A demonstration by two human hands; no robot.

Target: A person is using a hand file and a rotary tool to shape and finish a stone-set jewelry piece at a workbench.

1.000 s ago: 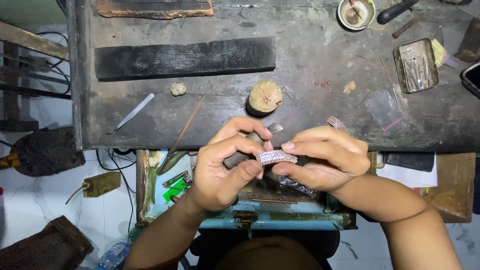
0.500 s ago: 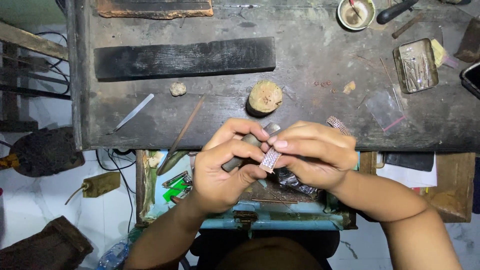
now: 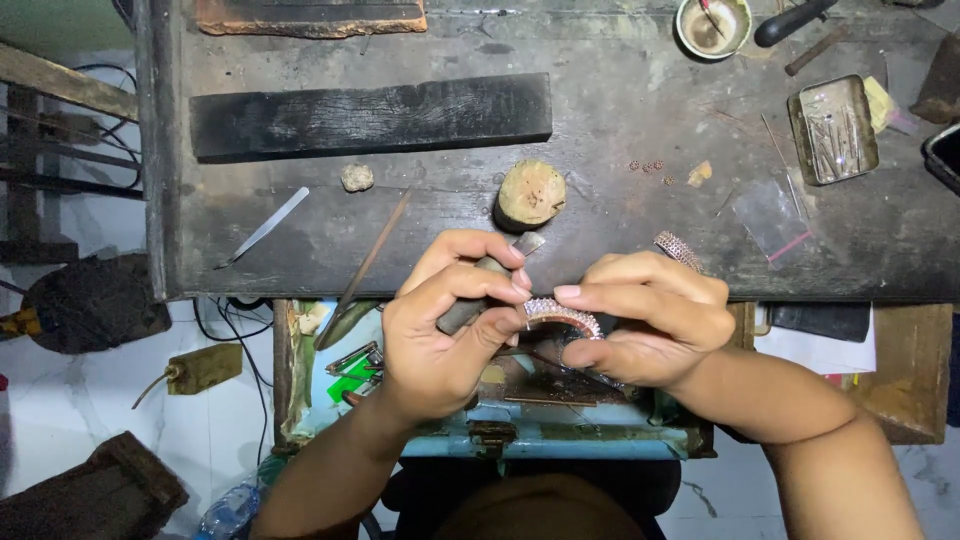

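Note:
A curved, stone-studded bangle piece [image 3: 562,313] is pinched between my two hands just in front of the workbench's near edge. My right hand [image 3: 650,318] holds its right end with thumb and fingers. My left hand [image 3: 445,318] grips a grey metal tool [image 3: 487,283] whose flat tip points up and to the right, and its thumb and forefinger touch the bangle's left end. A second studded bangle piece [image 3: 679,249] lies on the bench just behind my right hand.
On the dark wooden bench [image 3: 620,130] lie a black block [image 3: 370,115], a round wooden stub [image 3: 530,194], a metal blade [image 3: 265,227], a thin stick [image 3: 363,268], a tin of parts [image 3: 833,128] and a small bowl [image 3: 712,25]. An open blue drawer [image 3: 540,435] sits under my hands.
Both hands have turned the bangle piece: it stood on end half a second ago and now lies as a flat arc between my fingers. The hands stay in the same place.

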